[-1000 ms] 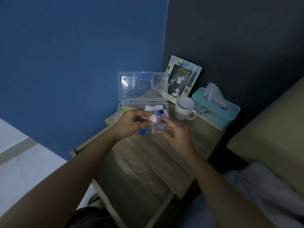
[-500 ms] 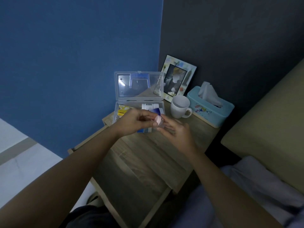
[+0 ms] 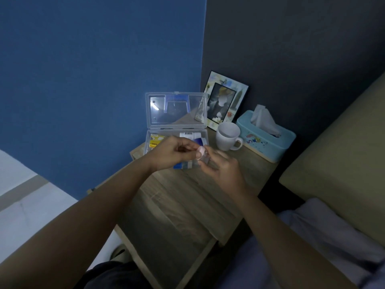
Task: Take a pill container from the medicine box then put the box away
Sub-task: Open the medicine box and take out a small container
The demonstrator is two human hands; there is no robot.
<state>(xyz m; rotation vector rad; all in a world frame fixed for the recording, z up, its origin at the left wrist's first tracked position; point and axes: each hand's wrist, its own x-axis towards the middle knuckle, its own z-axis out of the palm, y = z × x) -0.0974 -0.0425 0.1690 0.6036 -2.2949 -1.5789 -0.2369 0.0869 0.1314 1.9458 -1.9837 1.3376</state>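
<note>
- Left hand (image 3: 174, 154) hovers right over the front of the clear plastic medicine box (image 3: 177, 130), its grip pinched on a small pale pink round pill container (image 3: 201, 151), thumb under and fingers over the top.
- The medicine box itself sits on the wood-grain counter (image 3: 183, 205) with its see-through lid standing open against the blue wall; there's a yellow packet and some blue and white packs inside, partly hidden by the hands.
- Right hand (image 3: 224, 171) is just to the right of the box's front corner, fingertips touching that same pink container from the other side. Can't tell if its grip is actually clamped on it or just resting there.
- Right of the box: a white ceramic mug (image 3: 228, 136), with a floral picture frame (image 3: 226, 101) leaning behind it.
- Further right of the box, a light blue tissue box (image 3: 268, 140).
</note>
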